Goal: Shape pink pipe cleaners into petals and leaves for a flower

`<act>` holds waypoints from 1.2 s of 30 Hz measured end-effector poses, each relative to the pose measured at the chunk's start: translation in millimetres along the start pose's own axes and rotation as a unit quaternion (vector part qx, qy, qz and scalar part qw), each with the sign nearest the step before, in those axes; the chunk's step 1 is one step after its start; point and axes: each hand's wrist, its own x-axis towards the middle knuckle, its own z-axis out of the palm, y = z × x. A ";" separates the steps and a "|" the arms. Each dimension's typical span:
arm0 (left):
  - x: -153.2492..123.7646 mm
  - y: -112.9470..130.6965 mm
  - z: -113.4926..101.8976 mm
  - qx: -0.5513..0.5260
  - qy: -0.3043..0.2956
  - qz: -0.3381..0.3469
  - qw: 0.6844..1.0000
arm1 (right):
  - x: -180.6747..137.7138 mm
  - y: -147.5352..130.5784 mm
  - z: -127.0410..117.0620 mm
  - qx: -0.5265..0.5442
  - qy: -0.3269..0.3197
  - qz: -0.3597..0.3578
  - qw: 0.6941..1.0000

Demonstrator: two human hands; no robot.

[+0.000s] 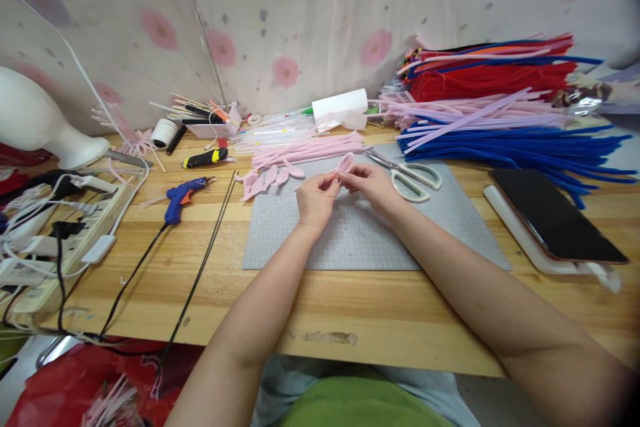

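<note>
Backdrop (head view): pale wall covering (pixel 335 20) with pink and purple flower print, beyond the mat.
Surface: wooden tabletop (pixel 285 300), extending to all sides of the mat; worn patch (pixel 330 338) on its near edge, below the mat.
Landmark: grey cutting mat (pixel 360 243), gridded, lying flat.
Pink loop (pixel 345 162): fuzzy, upright, held over the far half of the mat, between both hands.
Left hand (pixel 317 197): over the middle of the mat; thumb and fingers pinching the base of the pink loop from the left.
Right hand (pixel 373 187): over the mat, just beside the left; thumb and forefinger pinching the same base, exact contact partly hidden.
Pink petal shapes (pixel 270 178): several, at the far left corner of the mat, partly on it.
Pink stems (pixel 310 147): loose bundle along the far edge of the mat.
Scissors (pixel 399 167): on the far right part of the mat, handles apart.
Blue stems (pixel 500 147): thick bundle, beyond the mat to its right; red stems (pixel 490 82) farther back.
Phone (pixel 555 213): dark screen, right of the mat, resting on a white slab (pixel 505 213).
Glue gun (pixel 179 201): blue, orange trigger, left of the mat.
Dark rods (pixel 205 253): thin, between glue gun and mat.
Power strip (pixel 83 233): crowded with plugs, well left of the mat.
</note>
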 end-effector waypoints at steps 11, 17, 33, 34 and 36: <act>-0.7 10.4 -10.8 -0.250 -0.113 -0.259 0.926 | -2.0 -5.6 -9.7 -0.055 -0.081 -0.029 0.995; 0.8 12.4 -6.6 -0.218 -0.047 -0.255 0.941 | -0.1 -2.3 -8.3 -0.051 -0.073 -0.009 0.996; 7.9 22.7 -19.8 -0.351 -0.146 -0.380 0.843 | -0.4 5.2 -10.9 0.110 -0.121 -0.010 0.986; 7.8 22.3 -19.5 -0.352 -0.150 -0.380 0.842 | -0.4 5.1 -10.2 0.113 -0.120 -0.015 0.986; 7.5 21.1 -18.9 -0.345 -0.154 -0.373 0.847 | -0.6 4.6 -8.9 0.117 -0.114 -0.028 0.986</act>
